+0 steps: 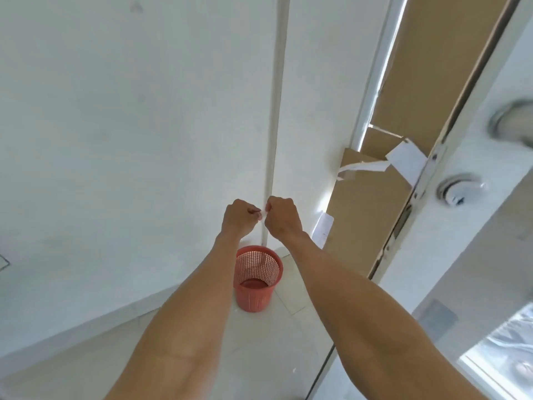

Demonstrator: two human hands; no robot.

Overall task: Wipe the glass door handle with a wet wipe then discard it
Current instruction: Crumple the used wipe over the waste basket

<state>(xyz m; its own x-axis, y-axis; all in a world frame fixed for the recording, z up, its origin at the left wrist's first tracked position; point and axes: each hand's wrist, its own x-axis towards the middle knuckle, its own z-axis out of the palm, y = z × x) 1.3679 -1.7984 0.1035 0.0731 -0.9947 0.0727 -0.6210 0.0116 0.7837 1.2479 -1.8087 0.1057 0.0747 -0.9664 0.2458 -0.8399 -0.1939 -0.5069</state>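
Observation:
Both arms reach out in front of me, fists close together above a red mesh wastebasket (257, 280) on the floor by the wall corner. My left hand (240, 217) and my right hand (282, 216) each pinch one end of a small white wet wipe (263, 212), which shows only as a sliver between the fingers. The door stands at the right, with a blurred metal handle (512, 122) near the frame's edge and a round lock (458, 189) below it. Both hands are well left of the handle.
A white wall fills the left, with a white pipe (275, 116) running down into the corner. Brown cardboard (380, 174) with torn white tape covers a panel beside the door frame. Pale floor tiles lie below.

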